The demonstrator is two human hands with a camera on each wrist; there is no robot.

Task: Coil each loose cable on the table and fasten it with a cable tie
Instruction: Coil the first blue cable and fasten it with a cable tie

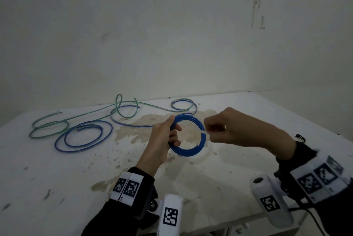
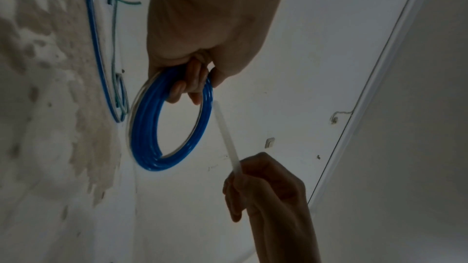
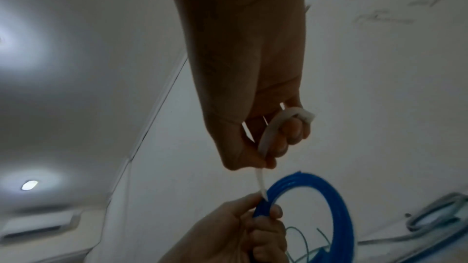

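My left hand (image 1: pixel 168 132) grips a round coil of blue cable (image 1: pixel 191 152), held up above the table; the blue coil (image 2: pixel 147 139) also shows in the left wrist view, fingers (image 2: pixel 187 83) curled through it. My right hand (image 1: pixel 219 130) pinches a white cable tie (image 2: pixel 228 139), whose free end touches the coil's rim. In the right wrist view the tie (image 3: pixel 268 137) bends through my right fingers down to the coil (image 3: pixel 336 207) beside my left hand (image 3: pixel 243 227).
Loose cables lie on the stained white table (image 1: pixel 57 188) at the back left: a blue spiral (image 1: pixel 84 136), a green one (image 1: pixel 49 126), a small grey-blue coil (image 1: pixel 182 104). A wall stands right behind the table.
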